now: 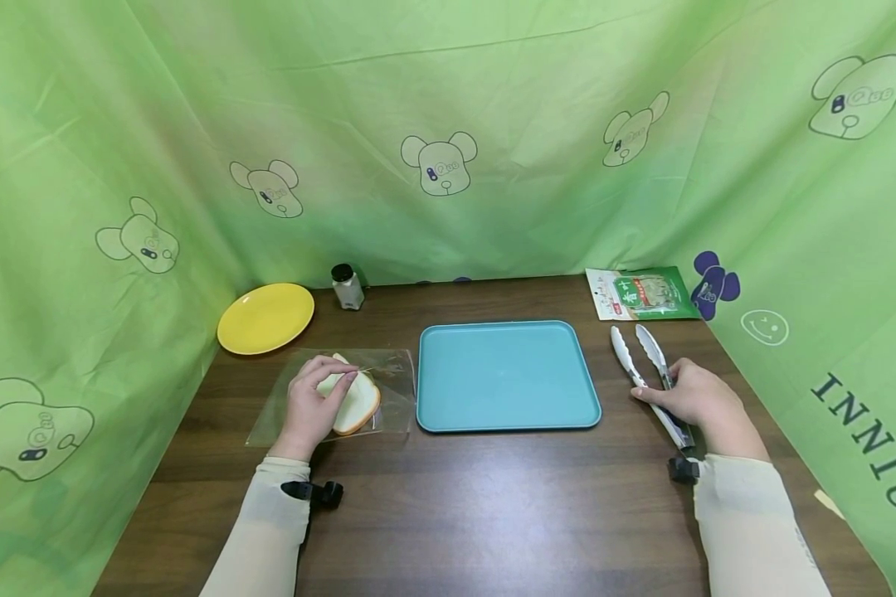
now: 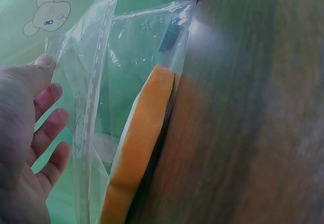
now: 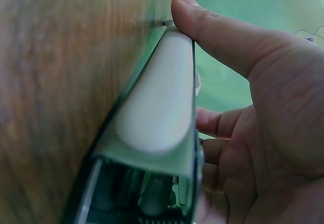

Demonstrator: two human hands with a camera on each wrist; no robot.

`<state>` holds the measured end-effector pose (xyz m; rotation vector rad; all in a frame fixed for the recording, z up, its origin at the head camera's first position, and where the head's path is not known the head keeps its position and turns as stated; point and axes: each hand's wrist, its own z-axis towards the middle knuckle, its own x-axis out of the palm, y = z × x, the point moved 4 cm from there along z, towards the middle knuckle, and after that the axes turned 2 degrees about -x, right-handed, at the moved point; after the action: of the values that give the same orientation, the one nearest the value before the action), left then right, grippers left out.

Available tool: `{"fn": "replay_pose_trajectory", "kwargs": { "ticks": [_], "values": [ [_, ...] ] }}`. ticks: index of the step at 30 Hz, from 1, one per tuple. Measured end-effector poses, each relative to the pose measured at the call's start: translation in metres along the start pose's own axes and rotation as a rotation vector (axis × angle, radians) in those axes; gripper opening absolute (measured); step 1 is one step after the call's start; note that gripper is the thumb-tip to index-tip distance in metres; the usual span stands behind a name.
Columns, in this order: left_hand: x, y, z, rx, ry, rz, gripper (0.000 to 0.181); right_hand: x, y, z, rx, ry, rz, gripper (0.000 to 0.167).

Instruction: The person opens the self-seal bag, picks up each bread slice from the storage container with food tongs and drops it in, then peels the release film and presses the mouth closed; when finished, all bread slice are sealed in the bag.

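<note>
The thumb and forefinger of the left hand point(image 1: 309, 406) pinch the clear film of the bag point(image 1: 397, 396), the other fingers loosely bent. In the left wrist view the film stands up off the bread point(image 1: 358, 406), so the pinch seems meant to part the layers and spare the slice any squeezing. The bread lies flat at the bag, toward the left edge of the table point(image 1: 493, 514); it looks to be between the layers, though I cannot tell how far in.

The right hand point(image 1: 705, 402) grips the tongs point(image 1: 669, 425), thumb on one arm and fingers along the other side, an opposed hold that suits pressing the arms together. The arms stand spread, tips toward the table's far edge and hinge toward the near one. Whether the tongs bear on the table I cannot tell.

Between the hands sits the tray point(image 1: 508, 377), its left side just beside the bag and its long sides roughly in line with the far edge; that middle spot probably keeps it within reach of both hands.

Farther out, the plate point(image 1: 266, 319) is at the far left corner, the shaker point(image 1: 348, 288) upright by the far edge and the packet point(image 1: 645, 294) at the far right corner, all probably set back to leave elbow room. Beyond hangs the curtain point(image 1: 448, 66).
</note>
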<state>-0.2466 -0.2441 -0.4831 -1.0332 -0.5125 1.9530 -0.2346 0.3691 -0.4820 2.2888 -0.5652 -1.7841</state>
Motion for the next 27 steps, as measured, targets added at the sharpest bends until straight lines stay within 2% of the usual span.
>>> {"fn": "replay_pose_trajectory", "kwargs": {
  "ticks": [7, 13, 17, 23, 27],
  "values": [
    [0.0, -0.001, 0.0, -0.008, 0.01, 0.009, 0.011, 0.0, 0.002, -0.002, 0.002, -0.008, 0.002, 0.095],
    [0.0, -0.001, 0.001, -0.005, 0.006, -0.004, 0.011, -0.004, 0.001, -0.001, -0.01, -0.05, -0.009, 0.103],
    [0.0, 0.0, 0.001, -0.007, -0.002, -0.018, 0.011, -0.013, 0.001, -0.003, -0.023, -0.176, -0.003, 0.097],
    [0.0, 0.001, 0.001, -0.009, -0.013, -0.032, 0.01, -0.026, 0.015, -0.009, -0.058, -0.418, 0.068, 0.061],
    [0.0, 0.001, 0.001, -0.02, 0.003, -0.035, 0.01, -0.031, 0.03, -0.012, -0.095, -0.487, 0.103, 0.046]
  ]
}}
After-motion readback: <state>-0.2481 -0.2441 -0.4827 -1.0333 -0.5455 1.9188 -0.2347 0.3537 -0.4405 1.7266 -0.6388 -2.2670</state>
